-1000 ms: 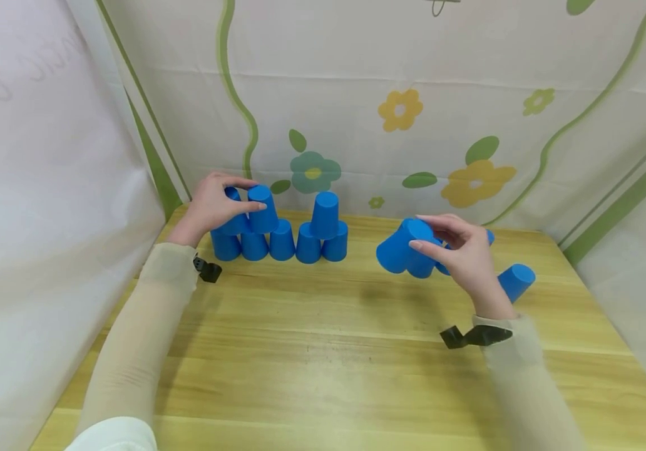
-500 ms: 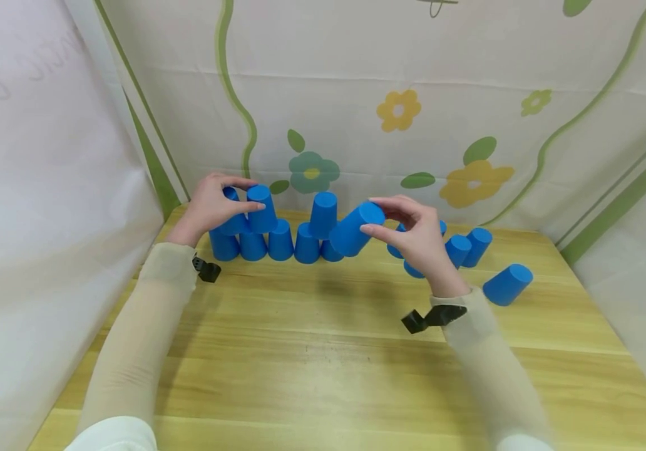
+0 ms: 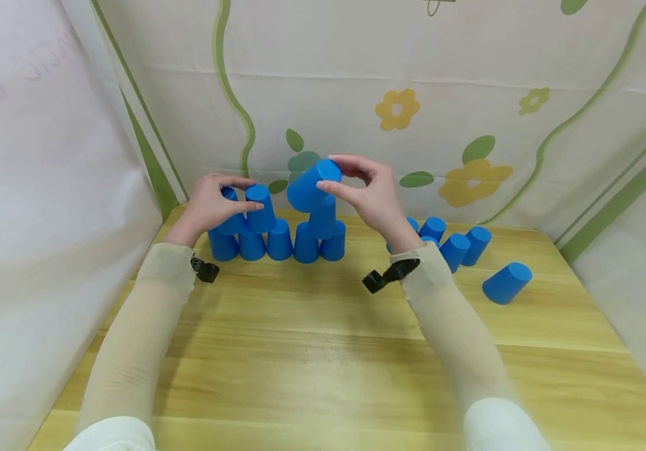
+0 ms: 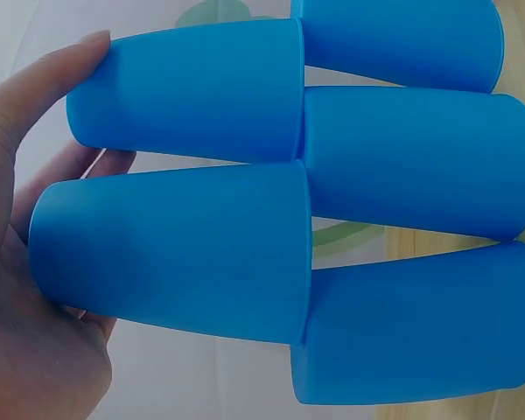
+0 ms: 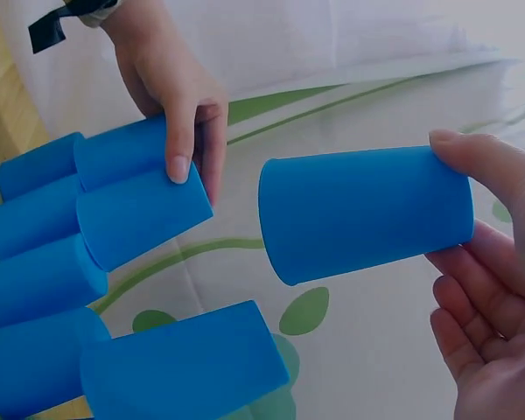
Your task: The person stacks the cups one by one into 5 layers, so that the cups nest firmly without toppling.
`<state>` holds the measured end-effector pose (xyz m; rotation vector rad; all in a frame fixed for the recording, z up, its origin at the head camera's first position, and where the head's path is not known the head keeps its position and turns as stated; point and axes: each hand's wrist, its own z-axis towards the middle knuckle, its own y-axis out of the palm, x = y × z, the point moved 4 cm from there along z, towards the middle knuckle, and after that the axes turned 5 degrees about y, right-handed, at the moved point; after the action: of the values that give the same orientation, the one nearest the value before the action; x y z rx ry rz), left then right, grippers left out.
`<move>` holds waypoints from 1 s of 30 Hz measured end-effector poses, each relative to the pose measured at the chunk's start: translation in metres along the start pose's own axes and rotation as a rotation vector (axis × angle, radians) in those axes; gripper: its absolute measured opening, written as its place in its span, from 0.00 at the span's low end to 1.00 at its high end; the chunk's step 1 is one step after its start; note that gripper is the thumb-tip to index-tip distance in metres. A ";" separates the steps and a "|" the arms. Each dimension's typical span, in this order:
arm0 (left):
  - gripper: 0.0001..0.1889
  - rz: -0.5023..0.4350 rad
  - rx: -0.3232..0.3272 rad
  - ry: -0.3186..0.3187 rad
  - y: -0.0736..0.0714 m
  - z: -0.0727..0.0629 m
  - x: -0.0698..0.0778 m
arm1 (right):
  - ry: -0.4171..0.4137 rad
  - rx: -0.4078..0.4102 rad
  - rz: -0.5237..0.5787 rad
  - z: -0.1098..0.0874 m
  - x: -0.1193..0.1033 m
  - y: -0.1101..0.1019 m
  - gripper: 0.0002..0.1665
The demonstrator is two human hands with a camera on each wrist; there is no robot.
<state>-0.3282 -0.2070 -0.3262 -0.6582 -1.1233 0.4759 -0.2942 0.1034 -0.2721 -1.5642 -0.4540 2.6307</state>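
Observation:
My right hand [image 3: 370,191] pinches a tilted, upside-down blue cup [image 3: 307,189] near its base, between thumb and fingers. It is raised, and in the head view it overlaps an upper-row cup [image 3: 323,219]. At the left, my left hand [image 3: 207,207] grips an upside-down blue cup [image 4: 192,87] by its base end, with the thumb on one side and fingers behind. Another upper cup [image 4: 171,254] stands beside it, against the palm side. Under these, several upside-down cups [image 3: 280,241] form a bottom row on the wooden table [image 3: 300,376].
Behind my right forearm, several more upside-down blue cups [image 3: 454,252] stand grouped at the back right. One separate cup [image 3: 507,284] is nearer the right edge. A white flowered curtain [image 3: 328,106] hangs behind the table, and a white sheet [image 3: 47,219] borders the left.
My right hand has carried its cup leftward from the right-hand group and up to above the upper row. The left hand stays in place on its cup.

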 end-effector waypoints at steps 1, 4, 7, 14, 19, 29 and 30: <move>0.33 0.000 0.003 0.002 0.000 0.000 0.000 | 0.012 -0.001 -0.003 0.005 0.000 0.003 0.25; 0.33 -0.005 0.003 0.003 0.000 -0.001 0.000 | 0.046 -0.003 -0.020 0.020 0.003 0.010 0.25; 0.34 -0.023 -0.002 0.002 0.000 -0.001 0.001 | 0.084 -0.010 -0.046 0.030 0.008 0.017 0.26; 0.36 -0.071 0.007 0.025 -0.001 -0.001 0.001 | 0.184 -0.065 -0.170 0.037 0.031 0.035 0.30; 0.35 -0.093 0.060 0.056 -0.009 -0.008 0.008 | 0.213 -0.150 -0.299 0.033 0.041 0.046 0.32; 0.32 -0.086 0.253 0.076 -0.033 -0.038 0.024 | 0.207 -0.211 -0.366 0.030 0.050 0.054 0.32; 0.31 -0.088 0.271 0.085 -0.035 -0.041 0.025 | 0.192 -0.217 -0.375 0.030 0.050 0.055 0.32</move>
<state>-0.2802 -0.2256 -0.2970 -0.3872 -0.9820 0.5089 -0.3384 0.0536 -0.3159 -1.5810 -0.9402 2.1886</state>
